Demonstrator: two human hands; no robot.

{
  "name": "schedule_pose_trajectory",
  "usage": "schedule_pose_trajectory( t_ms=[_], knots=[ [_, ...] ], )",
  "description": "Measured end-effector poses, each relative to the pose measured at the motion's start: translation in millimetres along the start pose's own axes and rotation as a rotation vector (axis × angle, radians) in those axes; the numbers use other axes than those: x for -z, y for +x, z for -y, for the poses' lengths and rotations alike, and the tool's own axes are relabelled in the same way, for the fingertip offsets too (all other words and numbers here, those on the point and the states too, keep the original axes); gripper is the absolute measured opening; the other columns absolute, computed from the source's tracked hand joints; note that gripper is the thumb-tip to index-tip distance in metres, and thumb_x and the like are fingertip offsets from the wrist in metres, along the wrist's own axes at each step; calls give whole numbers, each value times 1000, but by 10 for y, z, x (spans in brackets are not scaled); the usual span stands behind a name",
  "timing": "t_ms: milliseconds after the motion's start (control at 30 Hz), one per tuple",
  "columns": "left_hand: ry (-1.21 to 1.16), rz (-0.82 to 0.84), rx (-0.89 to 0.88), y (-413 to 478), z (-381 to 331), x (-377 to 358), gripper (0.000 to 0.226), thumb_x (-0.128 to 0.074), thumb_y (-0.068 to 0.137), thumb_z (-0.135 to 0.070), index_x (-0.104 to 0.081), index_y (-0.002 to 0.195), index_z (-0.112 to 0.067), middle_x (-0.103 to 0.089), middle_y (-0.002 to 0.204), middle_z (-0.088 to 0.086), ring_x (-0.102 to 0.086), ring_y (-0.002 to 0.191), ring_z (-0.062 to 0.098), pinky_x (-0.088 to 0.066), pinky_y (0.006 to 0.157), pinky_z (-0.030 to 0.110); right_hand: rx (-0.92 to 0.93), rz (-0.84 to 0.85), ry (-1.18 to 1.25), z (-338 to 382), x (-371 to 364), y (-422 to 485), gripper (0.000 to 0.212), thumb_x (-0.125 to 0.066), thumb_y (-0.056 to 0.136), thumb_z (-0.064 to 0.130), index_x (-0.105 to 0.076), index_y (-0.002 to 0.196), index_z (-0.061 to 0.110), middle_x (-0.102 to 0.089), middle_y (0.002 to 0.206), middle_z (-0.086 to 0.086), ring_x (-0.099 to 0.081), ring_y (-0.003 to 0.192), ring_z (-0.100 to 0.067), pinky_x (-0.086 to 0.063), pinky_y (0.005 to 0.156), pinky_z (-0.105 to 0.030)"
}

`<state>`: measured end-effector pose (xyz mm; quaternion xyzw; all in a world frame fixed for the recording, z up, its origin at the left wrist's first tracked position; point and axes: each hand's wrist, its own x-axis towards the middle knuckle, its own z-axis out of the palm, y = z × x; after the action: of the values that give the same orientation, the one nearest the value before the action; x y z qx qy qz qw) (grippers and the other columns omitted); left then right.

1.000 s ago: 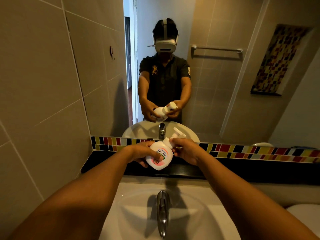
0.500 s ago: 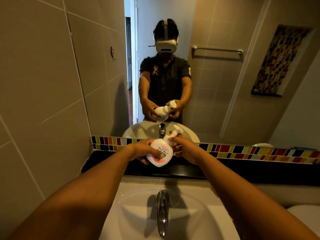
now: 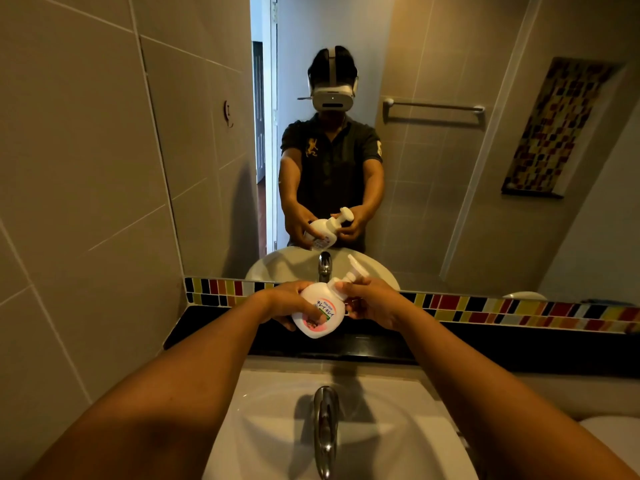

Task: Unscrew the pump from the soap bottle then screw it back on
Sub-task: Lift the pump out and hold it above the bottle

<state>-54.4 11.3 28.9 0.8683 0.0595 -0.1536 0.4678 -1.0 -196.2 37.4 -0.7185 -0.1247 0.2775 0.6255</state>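
Note:
A white soap bottle (image 3: 320, 311) with a pink and green label is held tilted in the air above the black ledge, its neck pointing up and to the right. My left hand (image 3: 289, 303) wraps around the bottle's body from the left. My right hand (image 3: 372, 301) grips the collar at the base of the white pump (image 3: 356, 270), whose nozzle sticks up past my fingers. The pump sits on the bottle's neck. My fingers hide the joint between them.
A chrome tap (image 3: 325, 427) stands over the white basin (image 3: 398, 427) below my arms. A black ledge (image 3: 485, 344) and a band of coloured tiles (image 3: 485, 306) run under the mirror (image 3: 433, 202), which reflects a person. A tiled wall (image 3: 86, 202) is on the left.
The bottle has stayed between my hands at about the same spot. The pump nozzle has turned, and my right hand has shifted its grip around the collar.

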Motion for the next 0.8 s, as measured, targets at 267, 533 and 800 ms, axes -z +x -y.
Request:
schedule_pose_trajectory(
  t_ms=[267, 533, 800],
  knots=[
    [-7, -28, 3, -19, -15, 15, 60, -81, 74, -25, -52, 127, -25, -65, 119, 6, -64, 110, 28, -58, 89, 45, -19, 62, 42, 61, 4, -31, 37, -68, 88, 15, -58, 122, 8, -67, 103, -15, -62, 81, -21, -54, 69, -30],
    [4, -23, -12, -5, -48, 34, 60, -81, 73, -25, -52, 126, -27, -65, 120, 7, -64, 110, 28, -59, 88, 46, -12, 69, 16, 33, -8, 4, 37, -68, 89, 28, -57, 121, 14, -68, 98, -12, -61, 78, -20, -54, 67, -30],
    [33, -24, -17, 32, -47, 46, 60, -82, 73, -25, -52, 125, -27, -64, 121, 7, -63, 111, 28, -58, 90, 48, -1, 34, -2, 10, -27, 22, 42, -71, 85, 42, -64, 111, 10, -69, 91, -13, -61, 70, -18, -55, 65, -28]
  ],
)
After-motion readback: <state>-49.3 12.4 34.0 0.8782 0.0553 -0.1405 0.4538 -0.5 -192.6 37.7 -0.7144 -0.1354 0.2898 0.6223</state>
